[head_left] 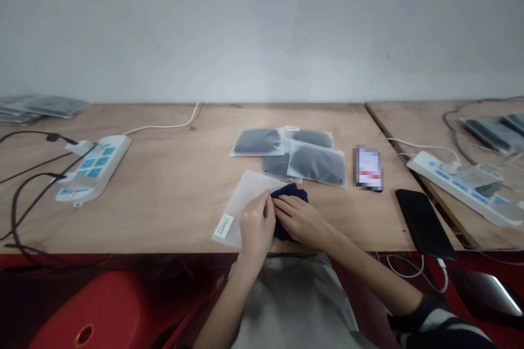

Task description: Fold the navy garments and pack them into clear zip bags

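A folded dark navy cloth lies at the table's front edge, partly covered by my hands. My left hand is closed in a pinch at the cloth's left edge, where some dark fabric shows by the fingertips. Across the top of the cloth, my right hand grips it with fingers bent and tips close to my left hand. A frosted plastic bag with a white label lies flat on the left, partly under my left hand. Whether the cloth reaches into the bag is hidden.
Several frosted bags with dark contents overlap behind my hands. To the right are a lit phone and a black phone on a cable. Power strips stand left and right. A red stool is below.
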`<state>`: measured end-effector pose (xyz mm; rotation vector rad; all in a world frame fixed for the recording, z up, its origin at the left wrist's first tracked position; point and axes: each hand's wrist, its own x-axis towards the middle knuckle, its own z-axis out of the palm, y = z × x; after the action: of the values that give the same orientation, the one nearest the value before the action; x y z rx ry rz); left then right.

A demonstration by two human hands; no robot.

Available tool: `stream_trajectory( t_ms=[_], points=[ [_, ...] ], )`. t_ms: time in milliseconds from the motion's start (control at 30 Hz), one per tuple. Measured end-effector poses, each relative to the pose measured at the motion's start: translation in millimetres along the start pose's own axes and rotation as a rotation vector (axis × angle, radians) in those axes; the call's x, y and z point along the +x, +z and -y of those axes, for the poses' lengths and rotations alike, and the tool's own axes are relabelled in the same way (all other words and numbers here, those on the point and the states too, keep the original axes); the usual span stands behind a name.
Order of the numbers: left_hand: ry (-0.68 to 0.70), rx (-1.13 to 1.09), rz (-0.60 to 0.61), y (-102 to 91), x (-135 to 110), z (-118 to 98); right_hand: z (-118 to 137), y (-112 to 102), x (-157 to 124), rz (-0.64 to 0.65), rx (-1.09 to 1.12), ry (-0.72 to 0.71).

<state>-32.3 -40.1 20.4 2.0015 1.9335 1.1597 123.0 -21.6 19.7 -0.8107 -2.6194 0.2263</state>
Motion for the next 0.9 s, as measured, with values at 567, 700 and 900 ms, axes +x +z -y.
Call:
stream_trajectory(
  t_ms=[567, 700, 900],
  points=[
    [-0.09, -0.377, 0.16, 15.1, 0, 3, 5, 42, 31, 0.035, -0.147, 0.108],
    [-0.071, -0.366, 0.199, 9.3, 6, 5, 8, 43, 36, -0.001, -0.117, 0.124],
    [-0.006, -0.207, 0.169, 7.9, 9, 15, 11, 3, 7, 0.006, 0.038, 0.078]
  ],
)
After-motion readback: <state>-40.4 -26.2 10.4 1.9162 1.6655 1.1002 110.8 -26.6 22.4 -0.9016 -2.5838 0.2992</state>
